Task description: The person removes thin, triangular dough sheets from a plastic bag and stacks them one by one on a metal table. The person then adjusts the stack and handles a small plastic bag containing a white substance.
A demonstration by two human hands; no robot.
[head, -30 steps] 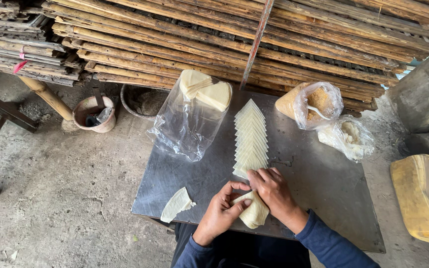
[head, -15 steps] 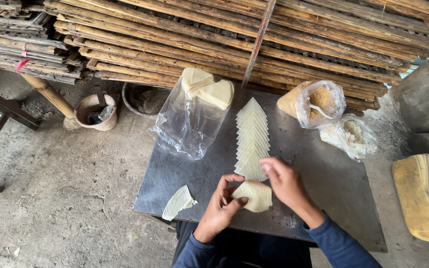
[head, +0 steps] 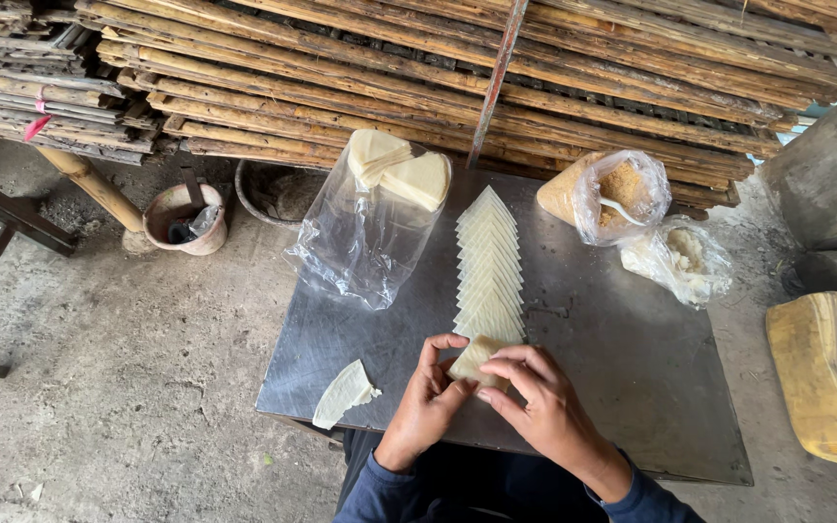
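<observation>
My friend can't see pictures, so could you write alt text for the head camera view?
Left hand and right hand pinch a pale wedge-shaped piece at the near end of a row of overlapping pale wedges on a metal table, with plastic bags beside it.

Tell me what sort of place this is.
Probably a rough outdoor or shed workspace for hand food-making. Stacked bamboo racks stand behind a metal table on bare concrete floor, and both hands, left hand and right hand, fold a pale wrapper beside a row of wrappers.
</observation>
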